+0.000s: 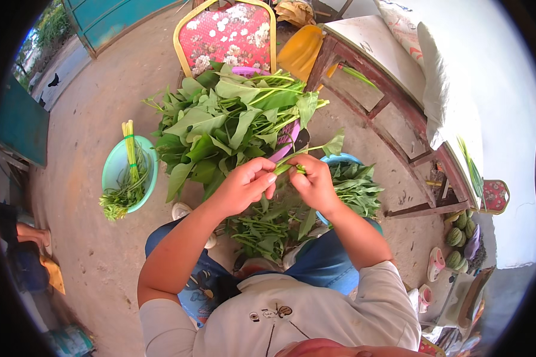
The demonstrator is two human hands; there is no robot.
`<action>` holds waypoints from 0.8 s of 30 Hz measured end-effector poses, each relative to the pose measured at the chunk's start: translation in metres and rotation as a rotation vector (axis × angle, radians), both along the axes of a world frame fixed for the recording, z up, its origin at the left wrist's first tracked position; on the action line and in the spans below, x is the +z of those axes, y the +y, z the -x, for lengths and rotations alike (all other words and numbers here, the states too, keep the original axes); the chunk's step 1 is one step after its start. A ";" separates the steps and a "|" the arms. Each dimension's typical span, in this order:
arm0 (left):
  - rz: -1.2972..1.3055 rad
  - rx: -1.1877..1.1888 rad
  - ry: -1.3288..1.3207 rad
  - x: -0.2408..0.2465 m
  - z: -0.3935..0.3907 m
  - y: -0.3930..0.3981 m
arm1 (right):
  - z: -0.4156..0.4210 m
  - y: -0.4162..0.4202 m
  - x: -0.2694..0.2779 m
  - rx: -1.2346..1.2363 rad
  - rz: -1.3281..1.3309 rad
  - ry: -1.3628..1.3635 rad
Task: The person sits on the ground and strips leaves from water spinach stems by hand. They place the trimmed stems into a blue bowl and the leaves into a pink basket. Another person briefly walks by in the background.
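Observation:
My left hand (pixel 250 185) pinches the end of some green stems between thumb and fingers. Just to its right, my right hand (pixel 312 180) grips the same small bunch, with a short piece curling out by the thumb. A leafy stem (pixel 332 146) sticks out above my right hand. Beyond both hands, a large heap of broad-leaved greens (pixel 232 120) overflows a pink plastic basket (pixel 288 138). A blue basin (pixel 344 157) of leaves (pixel 355 187) stands beside my right forearm. Below my hands, more leaves and stems (pixel 263 232) lie on the floor between my feet.
At left is a mint-green basin (pixel 116 165) with banded greens (pixel 131 165). A floral chair (pixel 225 35) stands behind the heap, beside a yellow dustpan-like scoop (pixel 300 51). A wooden-framed table (pixel 379 102) runs along the right, with watermelons (pixel 455 236) near its end. Another person's foot (pixel 44 241) shows far left.

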State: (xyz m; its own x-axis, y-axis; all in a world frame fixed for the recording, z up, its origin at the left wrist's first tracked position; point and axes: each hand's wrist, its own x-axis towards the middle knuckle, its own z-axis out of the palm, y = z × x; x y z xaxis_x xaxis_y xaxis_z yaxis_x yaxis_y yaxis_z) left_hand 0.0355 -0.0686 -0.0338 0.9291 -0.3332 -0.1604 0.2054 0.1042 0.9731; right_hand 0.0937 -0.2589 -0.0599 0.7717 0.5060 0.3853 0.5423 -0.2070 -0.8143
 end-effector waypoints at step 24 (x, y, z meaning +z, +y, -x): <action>-0.173 0.148 -0.143 0.007 0.002 0.018 | -0.021 -0.046 0.041 -0.156 -0.094 0.118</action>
State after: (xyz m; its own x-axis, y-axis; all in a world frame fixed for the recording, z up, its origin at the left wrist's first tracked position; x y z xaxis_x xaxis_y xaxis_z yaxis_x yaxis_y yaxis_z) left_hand 0.0333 -0.0506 -0.0268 0.9830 -0.1709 -0.0669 0.0595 -0.0478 0.9971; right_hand 0.1152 -0.3054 -0.0187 0.8804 0.3430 0.3276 0.4096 -0.2015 -0.8898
